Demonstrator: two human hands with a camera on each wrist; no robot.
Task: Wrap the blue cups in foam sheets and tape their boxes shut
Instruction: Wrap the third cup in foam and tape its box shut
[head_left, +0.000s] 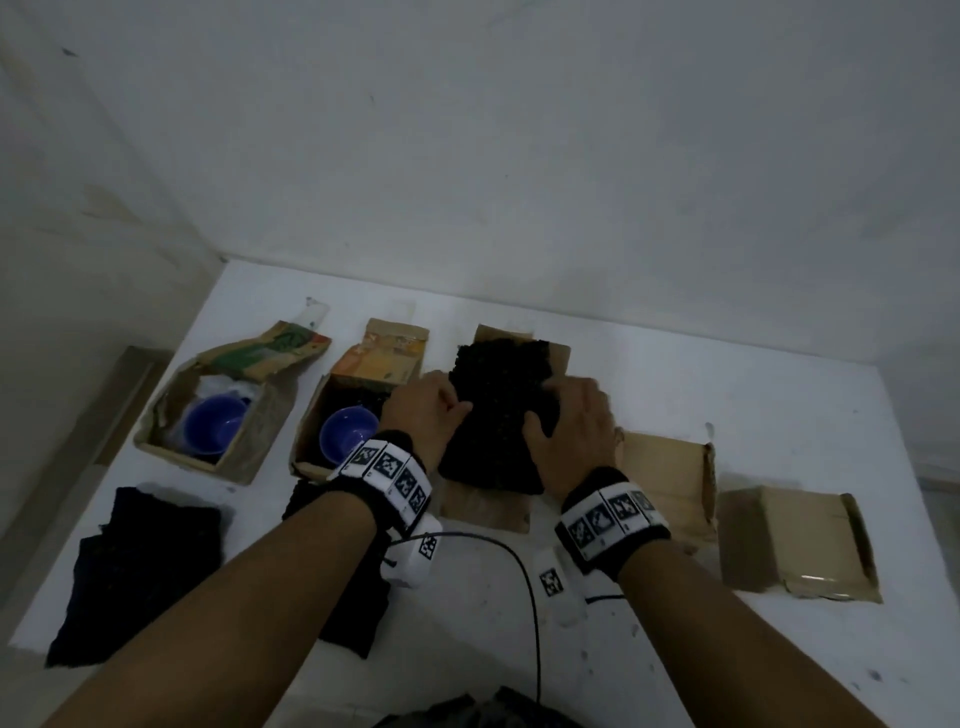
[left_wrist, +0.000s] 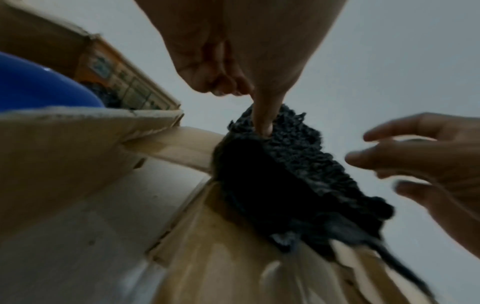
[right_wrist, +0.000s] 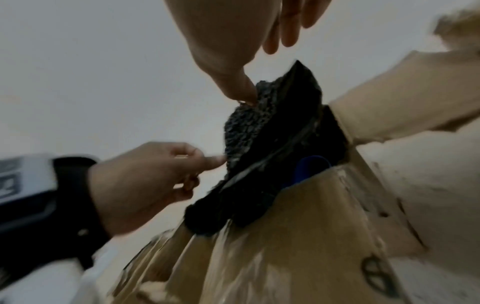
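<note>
A black foam sheet (head_left: 498, 395) sticks up out of the third open cardboard box (head_left: 485, 509) at the table's back. My left hand (head_left: 431, 410) grips the sheet's left side with curled fingers, and one finger (left_wrist: 262, 123) pokes down into the foam (left_wrist: 285, 164). On the sheet's right side my right hand (head_left: 566, 415) has its fingers (left_wrist: 389, 158) spread loosely while its thumb (right_wrist: 241, 90) touches the foam's edge (right_wrist: 249, 127). A sliver of a blue cup (right_wrist: 311, 166) shows inside this box under the foam. Two more blue cups (head_left: 213, 421) (head_left: 345, 436) sit in open boxes to the left.
Loose black foam sheets (head_left: 135, 566) lie at the table's front left. Two closed cardboard boxes (head_left: 670, 478) (head_left: 800, 540) lie to the right. A black cable (head_left: 524, 597) runs across the white table (head_left: 727, 374). A pale wall stands close behind and on the left.
</note>
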